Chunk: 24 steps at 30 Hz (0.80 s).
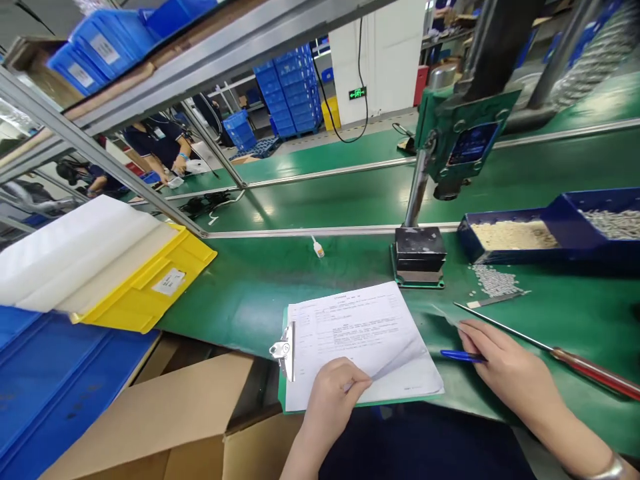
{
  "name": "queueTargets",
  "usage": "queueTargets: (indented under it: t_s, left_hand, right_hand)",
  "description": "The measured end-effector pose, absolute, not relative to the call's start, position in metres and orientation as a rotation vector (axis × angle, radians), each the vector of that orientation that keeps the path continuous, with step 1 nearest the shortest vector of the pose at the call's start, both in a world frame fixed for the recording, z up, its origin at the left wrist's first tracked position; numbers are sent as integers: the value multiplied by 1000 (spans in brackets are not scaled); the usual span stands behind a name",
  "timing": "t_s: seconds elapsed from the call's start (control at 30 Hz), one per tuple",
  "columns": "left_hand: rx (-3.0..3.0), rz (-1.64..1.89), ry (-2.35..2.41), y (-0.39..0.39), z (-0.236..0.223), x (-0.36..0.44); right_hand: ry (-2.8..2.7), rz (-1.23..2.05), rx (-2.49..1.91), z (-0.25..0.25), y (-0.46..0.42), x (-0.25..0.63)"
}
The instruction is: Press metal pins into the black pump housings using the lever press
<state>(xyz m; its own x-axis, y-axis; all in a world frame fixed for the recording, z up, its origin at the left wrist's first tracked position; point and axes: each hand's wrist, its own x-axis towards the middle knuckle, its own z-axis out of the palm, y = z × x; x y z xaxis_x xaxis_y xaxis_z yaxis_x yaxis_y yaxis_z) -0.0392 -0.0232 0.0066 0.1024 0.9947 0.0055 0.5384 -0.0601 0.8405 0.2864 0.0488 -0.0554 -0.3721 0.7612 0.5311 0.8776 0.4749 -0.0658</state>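
Note:
A clipboard (283, 393) with a green back and a metal clip (283, 351) lies near the bench's front edge, carrying printed sheets (360, 320). My left hand (336, 390) pinches the near edge of the top sheet, which is creased beside the fingertips. To the right of the board, my right hand (505, 363) is closed around a blue pen (461, 356), whose front part sticks out toward the clipboard. A thin translucent strip (444, 315) shows at that hand's fingertips; whether it is gripped I cannot make out. A long screwdriver (595, 371) lies just beyond the right hand.
A black-topped fixture (420, 250) stands under a green machine head (457, 137). Blue bins (515, 255) hold small parts, with loose pieces (495, 280) and tweezers (497, 299) before them. A small bottle (319, 249), a yellow crate (150, 287) and a cardboard box (165, 407) are leftward.

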Motion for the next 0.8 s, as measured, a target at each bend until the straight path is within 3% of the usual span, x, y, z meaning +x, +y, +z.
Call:
queueTargets:
  t_s: [0.27,0.5,0.8]
  left_hand:
    - [862,1344,1407,-20,9,-57]
    - [345,2067,1882,-70,14,-128]
    - [129,2009,2266,-120,4,-173]
  right_hand:
    - [-2274,-257,-1340,-63,53,281]
    - [-2282,-269,-1347,-59,54,280]
    - [-2147,-401,-1356,-18,57,250]
